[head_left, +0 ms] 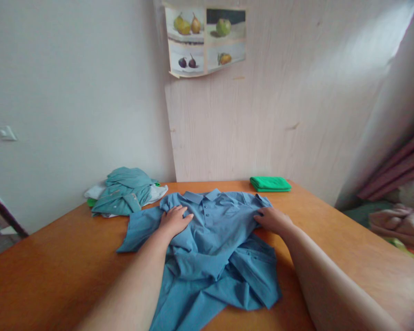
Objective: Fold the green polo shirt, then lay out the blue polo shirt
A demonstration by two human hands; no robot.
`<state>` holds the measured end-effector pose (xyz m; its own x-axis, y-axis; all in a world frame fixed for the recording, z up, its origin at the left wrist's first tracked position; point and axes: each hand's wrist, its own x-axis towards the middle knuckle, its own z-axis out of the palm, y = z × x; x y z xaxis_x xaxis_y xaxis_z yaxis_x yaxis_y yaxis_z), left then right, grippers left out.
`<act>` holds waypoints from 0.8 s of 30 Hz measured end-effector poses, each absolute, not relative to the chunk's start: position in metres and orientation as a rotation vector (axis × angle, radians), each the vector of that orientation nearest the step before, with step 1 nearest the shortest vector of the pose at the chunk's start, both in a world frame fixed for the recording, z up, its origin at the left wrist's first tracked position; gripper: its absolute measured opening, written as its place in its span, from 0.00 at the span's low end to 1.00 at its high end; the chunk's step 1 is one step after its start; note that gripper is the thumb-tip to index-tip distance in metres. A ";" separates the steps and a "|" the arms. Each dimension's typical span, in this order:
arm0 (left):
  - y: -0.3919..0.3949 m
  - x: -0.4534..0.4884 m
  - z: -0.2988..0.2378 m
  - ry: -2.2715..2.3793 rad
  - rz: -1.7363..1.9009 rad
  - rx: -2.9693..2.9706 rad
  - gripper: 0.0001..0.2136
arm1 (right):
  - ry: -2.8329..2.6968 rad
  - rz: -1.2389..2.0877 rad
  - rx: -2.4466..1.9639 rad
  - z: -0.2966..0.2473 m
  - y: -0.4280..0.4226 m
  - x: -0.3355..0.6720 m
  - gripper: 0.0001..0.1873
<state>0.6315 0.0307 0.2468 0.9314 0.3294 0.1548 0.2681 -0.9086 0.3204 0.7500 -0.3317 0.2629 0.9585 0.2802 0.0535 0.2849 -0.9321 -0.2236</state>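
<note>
A blue short-sleeved polo shirt (214,234) lies front up on the table, its collar toward the wall and buttons at the neck. The lower part is bunched in folds toward me. One sleeve stretches out flat on the left; on the right the sleeve side is crumpled. My left hand (175,219) rests on the shirt near the left shoulder, fingers apart and laid on the cloth. At the right edge below the shoulder, my right hand (273,219) has its fingers bent around the shirt's cloth, its fingertips partly hidden.
The orange-brown wooden table (55,250) meets the wall at the back. A heap of crumpled clothes (126,191) sits at the back left. A folded green cloth (270,184) lies at the back right. Fruit pictures (207,41) hang above. Beyond the right edge are piled fabrics (398,225).
</note>
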 end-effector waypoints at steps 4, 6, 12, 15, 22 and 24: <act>0.043 0.627 0.253 0.378 0.160 2.883 0.32 | -0.187 0.034 -2.935 0.270 -0.345 0.754 0.22; 0.051 0.625 0.259 0.367 0.114 2.941 0.33 | -0.111 0.037 -2.946 0.275 -0.349 0.755 0.21; 0.040 0.636 0.278 0.321 0.227 3.038 0.24 | -0.094 -0.169 -2.950 0.288 -0.341 0.744 0.20; 0.013 0.648 0.277 0.190 0.301 3.040 0.23 | -0.154 -0.331 -2.918 0.291 -0.335 0.739 0.23; -0.016 0.689 0.260 0.020 0.016 3.054 0.38 | -0.277 -0.511 -2.817 0.298 -0.326 0.727 0.24; -0.009 0.706 0.260 0.025 -0.007 3.065 0.39 | -0.302 -0.546 -2.796 0.300 -0.323 0.724 0.23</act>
